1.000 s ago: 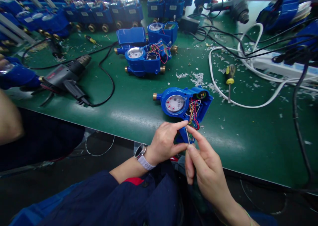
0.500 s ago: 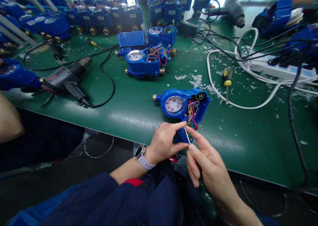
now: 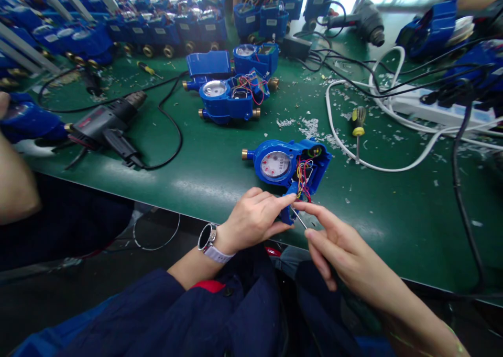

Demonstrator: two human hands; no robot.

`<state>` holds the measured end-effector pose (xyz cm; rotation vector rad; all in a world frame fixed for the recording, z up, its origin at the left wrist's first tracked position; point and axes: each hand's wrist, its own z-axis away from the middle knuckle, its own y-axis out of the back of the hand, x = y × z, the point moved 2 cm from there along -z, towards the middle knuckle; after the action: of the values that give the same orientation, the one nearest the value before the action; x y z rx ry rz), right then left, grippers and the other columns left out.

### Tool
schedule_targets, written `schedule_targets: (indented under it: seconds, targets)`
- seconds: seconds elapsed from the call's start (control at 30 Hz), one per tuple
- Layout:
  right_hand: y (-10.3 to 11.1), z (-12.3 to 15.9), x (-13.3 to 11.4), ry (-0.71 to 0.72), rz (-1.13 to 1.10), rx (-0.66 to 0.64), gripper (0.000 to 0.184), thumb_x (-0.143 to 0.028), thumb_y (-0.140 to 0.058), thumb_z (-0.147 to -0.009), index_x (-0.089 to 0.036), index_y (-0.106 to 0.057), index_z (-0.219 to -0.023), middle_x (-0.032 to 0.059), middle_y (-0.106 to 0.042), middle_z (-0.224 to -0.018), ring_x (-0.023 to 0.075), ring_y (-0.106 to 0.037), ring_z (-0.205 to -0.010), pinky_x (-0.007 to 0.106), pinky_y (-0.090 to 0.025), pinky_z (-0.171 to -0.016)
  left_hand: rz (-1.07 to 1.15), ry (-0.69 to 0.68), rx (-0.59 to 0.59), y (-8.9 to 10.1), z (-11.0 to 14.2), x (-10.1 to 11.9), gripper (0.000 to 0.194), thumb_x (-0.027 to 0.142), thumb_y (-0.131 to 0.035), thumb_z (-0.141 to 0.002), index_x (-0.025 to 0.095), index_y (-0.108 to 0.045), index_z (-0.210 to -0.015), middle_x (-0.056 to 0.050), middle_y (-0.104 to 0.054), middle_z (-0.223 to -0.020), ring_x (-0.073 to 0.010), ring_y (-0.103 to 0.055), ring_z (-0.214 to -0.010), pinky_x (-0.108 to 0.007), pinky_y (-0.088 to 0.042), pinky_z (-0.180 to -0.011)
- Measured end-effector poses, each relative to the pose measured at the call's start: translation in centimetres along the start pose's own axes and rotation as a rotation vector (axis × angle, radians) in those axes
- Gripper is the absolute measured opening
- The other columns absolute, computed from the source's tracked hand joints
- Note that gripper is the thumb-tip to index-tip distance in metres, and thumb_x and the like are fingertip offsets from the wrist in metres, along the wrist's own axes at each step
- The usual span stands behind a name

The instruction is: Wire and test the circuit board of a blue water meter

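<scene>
A blue water meter (image 3: 257,163) with a round dial and a brass pipe end lies near the table's front edge. Coloured wires (image 3: 302,179) run from its open compartment to a small blue housing part (image 3: 288,215). My left hand (image 3: 251,218) is closed on that part, forefinger along its top and thumb below. In my right hand (image 3: 341,247), a screwdriver (image 3: 301,220) is gripped by thumb and fingers, its thin metal shaft slanting to the part. The right forefinger reaches to the part too. The screwdriver's handle is mostly hidden under my hand.
More blue meters (image 3: 226,98) stand farther back, with several rows behind. Heat guns lie at left (image 3: 106,124) and far right (image 3: 365,22). A yellow-black screwdriver (image 3: 358,124), white cable (image 3: 389,166) and power strip (image 3: 444,108) are at right. Co-workers' arms show at the edges.
My right hand has shifted right, and the screwdriver shaft slants more to the right. My left hand and wrist have moved slightly left. The meter has stayed nearly in place.
</scene>
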<state>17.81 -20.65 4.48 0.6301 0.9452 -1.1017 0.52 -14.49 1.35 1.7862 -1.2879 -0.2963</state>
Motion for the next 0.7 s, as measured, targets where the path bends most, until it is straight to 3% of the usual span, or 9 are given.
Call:
schedule_targets:
  seconds: [0.2,0.43,0.7]
  targets:
    - [-2.1,-0.7,0.8,0.139,0.005,0.198,0.053,-0.037,-0.045,-0.096,-0.015,-0.037,-0.144,-0.0099,-0.047,-0.045,0.0098,-0.043,-0.035,0.017,-0.038,-0.036,0.02,0.127,0.058,-0.3,0.2,0.5,0.047,0.044,-0.056,-0.094,0.01,-0.05,-0.125,-0.011,-0.074,-0.098,-0.0198,-0.07,-0.077,-0.034,-0.051,-0.07]
    - [-4.0,-1.5,1.5,0.285,-0.104,0.364,0.05,-0.036,-0.046,-0.096,-0.013,-0.04,-0.14,-0.0097,-0.047,-0.044,0.01,-0.042,-0.034,0.018,-0.038,-0.036,0.039,0.268,0.098,-0.8,0.2,0.9,0.043,0.029,-0.067,-0.085,0.012,-0.054,-0.122,-0.01,-0.075,-0.099,-0.0217,-0.071,-0.08,-0.036,-0.053,-0.074]
    - [-4.4,-1.7,2.0,0.311,-0.15,0.433,0.053,-0.038,-0.051,-0.095,-0.012,-0.043,-0.14,-0.0097,-0.047,-0.043,0.01,-0.041,-0.033,0.019,-0.037,-0.036,0.037,0.294,0.153,-0.6,-0.2,1.3,0.04,0.028,-0.071,-0.082,0.01,-0.058,-0.116,-0.009,-0.076,-0.088,-0.0198,-0.07,-0.071,-0.034,-0.052,-0.07]
